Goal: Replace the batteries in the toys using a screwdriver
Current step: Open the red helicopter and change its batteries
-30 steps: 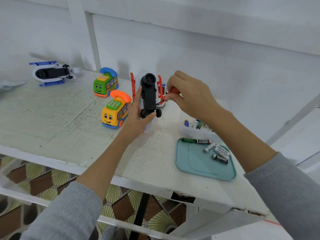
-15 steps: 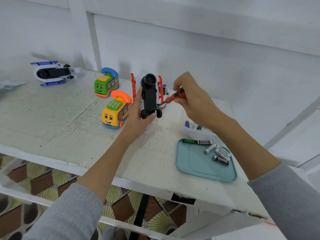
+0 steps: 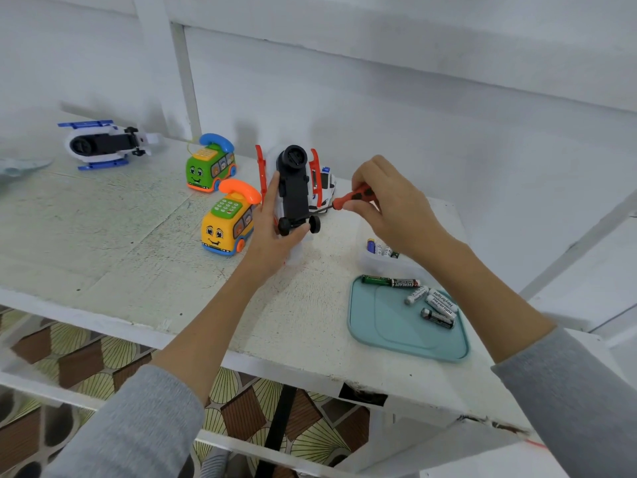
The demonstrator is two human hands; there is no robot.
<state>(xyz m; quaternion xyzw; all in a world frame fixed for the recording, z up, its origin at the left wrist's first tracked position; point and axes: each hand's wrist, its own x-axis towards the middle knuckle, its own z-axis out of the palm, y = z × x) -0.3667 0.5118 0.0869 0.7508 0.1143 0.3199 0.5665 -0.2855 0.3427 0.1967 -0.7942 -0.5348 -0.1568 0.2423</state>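
Observation:
My left hand (image 3: 272,232) grips a white toy helicopter with red skids (image 3: 293,188), held upright with its black underside and small wheels facing me. To its right, my right hand (image 3: 386,205) pinches a small orange-handled screwdriver (image 3: 351,198), whose tip points left toward the toy's side. Several loose batteries (image 3: 431,301) lie on a teal tray (image 3: 389,332) at the front right. A clear tub with more batteries (image 3: 381,251) sits just behind the tray, partly hidden by my right wrist.
On the white table (image 3: 103,243) stand a yellow phone-bus toy (image 3: 229,224), a green phone-bus toy (image 3: 210,167) and, at the back left, a white-blue helicopter (image 3: 103,144) on its side. A white toy car (image 3: 325,188) peeks from behind the held toy. A wall runs behind.
My right hand has drawn back to the right, so the screwdriver's handle now shows clear of the toy. The left hand keeps the toy in the same place.

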